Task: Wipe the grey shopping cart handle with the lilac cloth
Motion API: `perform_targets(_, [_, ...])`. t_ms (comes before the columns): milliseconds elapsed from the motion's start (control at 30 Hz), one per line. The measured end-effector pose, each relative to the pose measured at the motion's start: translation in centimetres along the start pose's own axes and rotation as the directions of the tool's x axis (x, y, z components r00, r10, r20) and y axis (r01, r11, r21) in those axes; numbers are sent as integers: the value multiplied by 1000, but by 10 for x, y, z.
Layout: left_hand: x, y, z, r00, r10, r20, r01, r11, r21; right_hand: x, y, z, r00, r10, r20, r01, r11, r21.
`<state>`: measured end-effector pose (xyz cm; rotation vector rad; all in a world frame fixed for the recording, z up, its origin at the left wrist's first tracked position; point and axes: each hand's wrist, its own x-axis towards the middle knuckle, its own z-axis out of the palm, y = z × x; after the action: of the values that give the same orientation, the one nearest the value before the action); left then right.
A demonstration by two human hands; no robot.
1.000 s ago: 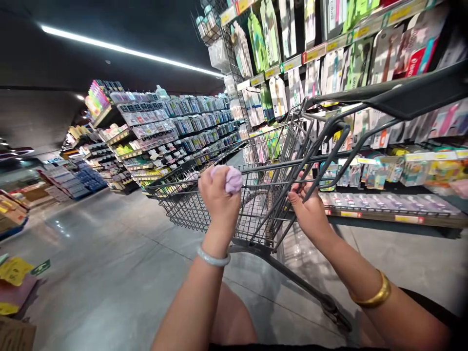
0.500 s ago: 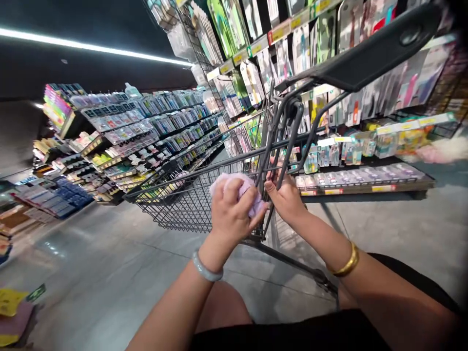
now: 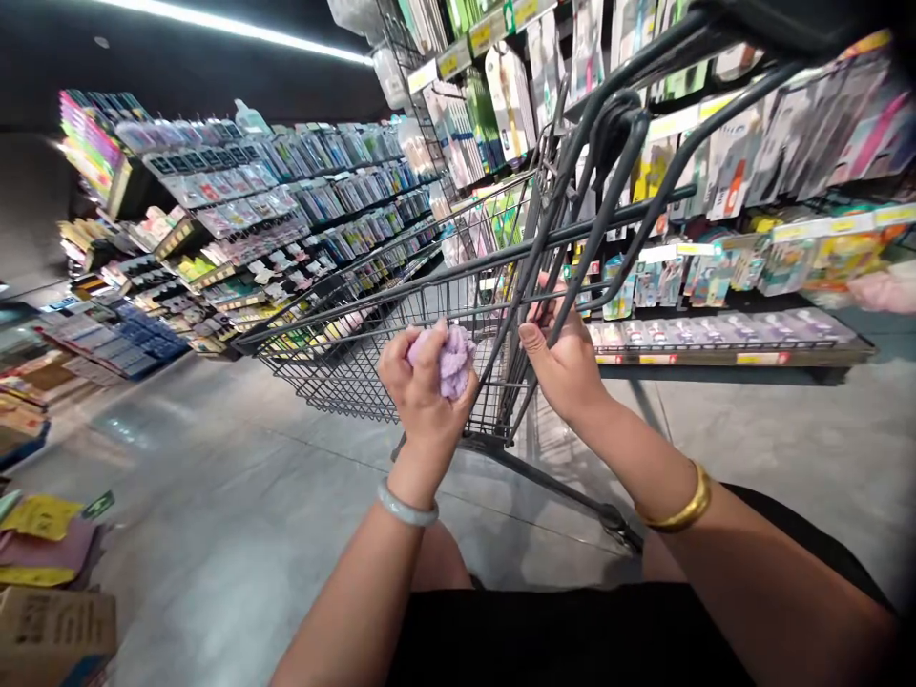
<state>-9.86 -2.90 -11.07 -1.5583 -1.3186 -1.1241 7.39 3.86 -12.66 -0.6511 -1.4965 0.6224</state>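
A crumpled lilac cloth (image 3: 455,363) is bunched up in my left hand (image 3: 427,391), with the fingers wrapped round it. That hand is just in front of the near end of a dark grey wire shopping cart (image 3: 343,386). My right hand (image 3: 565,367) grips an upright bar of the cart's frame (image 3: 542,329); the thumb lies on the near side and the fingers are partly hidden behind the metal. The cart's handle (image 3: 808,24) rises out to the upper right.
Behind the cart stands a rack of hanging packets (image 3: 722,181), with a low shelf (image 3: 722,353) beneath. More stocked shelves (image 3: 301,191) run off at the left. A cardboard box (image 3: 57,630) is at the lower left on the grey floor (image 3: 215,515).
My left hand has moved a little left and the cloth is squeezed into a tighter bunch. The right hand keeps its hold on the cart frame. The view has shifted somewhat downward.
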Motion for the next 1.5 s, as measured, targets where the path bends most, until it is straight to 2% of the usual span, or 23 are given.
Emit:
perform_targets(100, [-41, 5, 4, 993, -114, 22, 114, 993, 8, 0, 1, 0, 1000, -17, -1, 17, 1000, 17])
perform_targets(200, [-76, 7, 5, 956, -243, 168, 255, 965, -55, -1, 2, -1, 999, -35, -3, 35, 998, 48])
perform_targets(300, [-76, 4, 0, 918, -266, 293, 306, 947, -100, -1, 3, -2, 999, -48, -5, 48, 998, 51])
perform_targets(400, [-43, -5, -7, 917, -248, 313, 293, 950, -105, -2, 4, -3, 999, -50, -8, 50, 998, 34])
perform_targets(500, [-17, -11, -11, 948, -236, 212, 261, 960, -98, -2, 7, -3, 999, -42, -7, 42, 998, 36])
perform_targets(533, [-17, -10, -11, 953, -218, 211, 239, 968, -81, -3, 7, -3, 999, -36, -11, 37, 999, 37])
perform_targets(600, [-30, -7, -11, 947, -149, 284, 164, 986, -29, -3, 8, -3, 999, -32, -18, 33, 999, 40])
perform_targets(700, [-58, -8, -13, 893, -12, 449, 1, 1000, 25, -3, 7, -5, 999, -32, -19, 33, 999, 38])
perform_targets(767, [-60, -17, -18, 873, -1, 487, -22, 999, 42, -4, 6, -6, 1000, -26, -13, 26, 999, 33])
perform_targets(833, [-43, -29, -24, 904, -96, 416, 71, 995, 75, -4, 5, -6, 1000, -19, -12, 19, 999, 33])
perform_targets(900, [-14, -38, -29, 945, -214, 246, 201, 976, 78, -5, 5, -5, 1000, -14, -10, 14, 999, 36])
perform_targets(967, [9, -40, -29, 966, -242, 86, 240, 970, 34, -5, 6, -5, 1000, -9, -9, 9, 999, 38])
perform_targets(1033, [15, -34, -25, 975, -212, 62, 212, 977, -8, -5, 6, -5, 1000, -6, -7, 6, 999, 39])
perform_targets(1167, [-15, -15, -16, 952, -144, 271, 145, 989, 17, -5, 2, -5, 1000, 16, -20, -15, 1000, 25])
perform_targets(1267, [-31, -3, -20, 937, -164, 309, 183, 983, -33, -5, -4, -5, 999, 39, -36, -40, 999, -23])
perform_targets(1400, [-6, 25, -41, 944, -240, 226, 278, 948, -155, -9, -24, -14, 996, 9, -89, -32, 964, -264])
perform_targets(1500, [16, 57, -55, 945, -267, 190, 306, 926, -221, -16, -55, -37, 1000, -26, -14, 16, 879, -477])
